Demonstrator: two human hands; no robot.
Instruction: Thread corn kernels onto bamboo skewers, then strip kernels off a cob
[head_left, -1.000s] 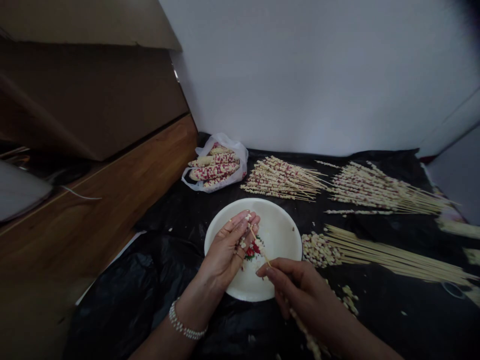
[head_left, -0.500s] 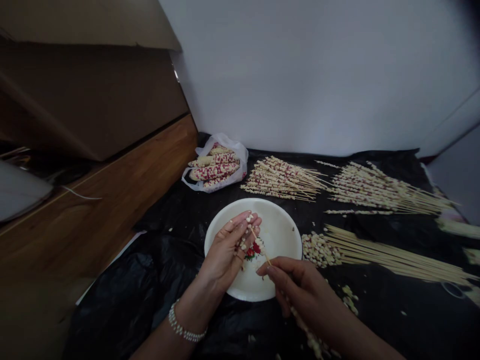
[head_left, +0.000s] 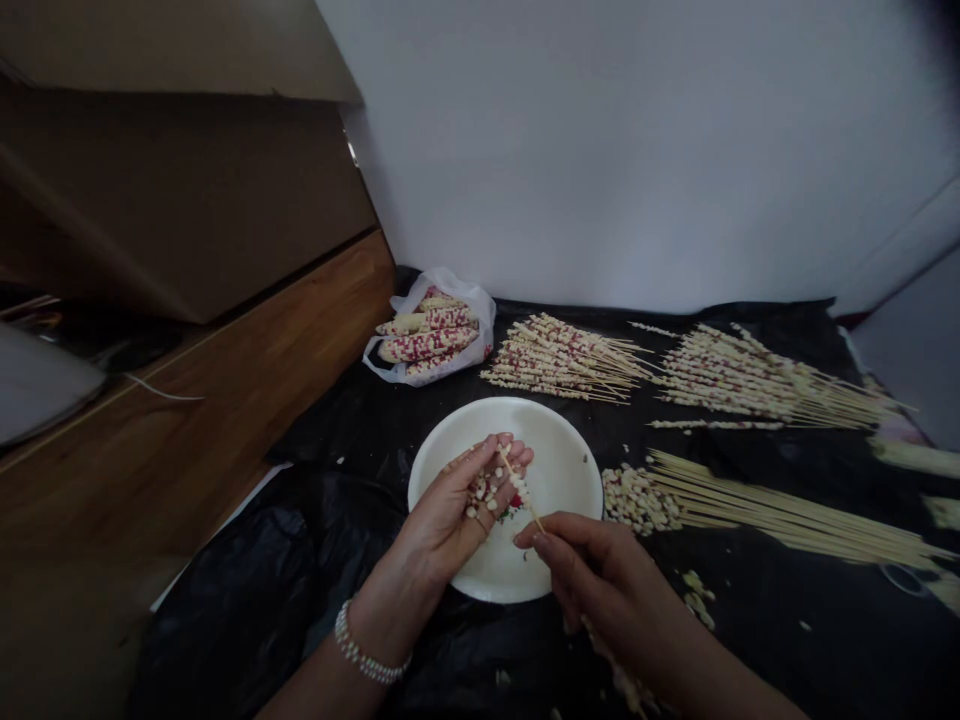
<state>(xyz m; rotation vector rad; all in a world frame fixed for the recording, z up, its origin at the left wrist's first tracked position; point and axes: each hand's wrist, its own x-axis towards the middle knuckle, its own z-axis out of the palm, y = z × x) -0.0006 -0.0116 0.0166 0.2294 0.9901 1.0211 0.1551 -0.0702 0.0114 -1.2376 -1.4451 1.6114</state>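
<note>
Over the white bowl point(head_left: 566, 450), my left hand point(head_left: 457, 505) is cupped, palm up, around loose corn kernels point(head_left: 484, 490). Its thumb meets the fingers near the tip of a thin wooden skewer point(head_left: 534, 514); whether a kernel sits in that pinch is hard to make out. My right hand point(head_left: 600, 565) grips the skewer lower down between thumb and fingertips, tilting it up and left toward the left palm. Several pale kernels are threaded along the skewer. A red and green pattern on the bowl's bottom shows partly behind the hands.
Corn cobs point(head_left: 431, 345) fill a plastic bag point(head_left: 484, 300) behind the bowl. Threaded skewers point(head_left: 562, 360) lie in two piles behind and right. Bare skewers point(head_left: 795, 505) lie beside a kernel heap point(head_left: 637, 500). Black plastic sheeting point(head_left: 247, 580) covers the surface; a white wall point(head_left: 637, 150) stands behind.
My left thumb and fingers have shifted slightly at the skewer's tip, and more kernels show in the left palm. My right hand holds the skewer almost unmoved.
</note>
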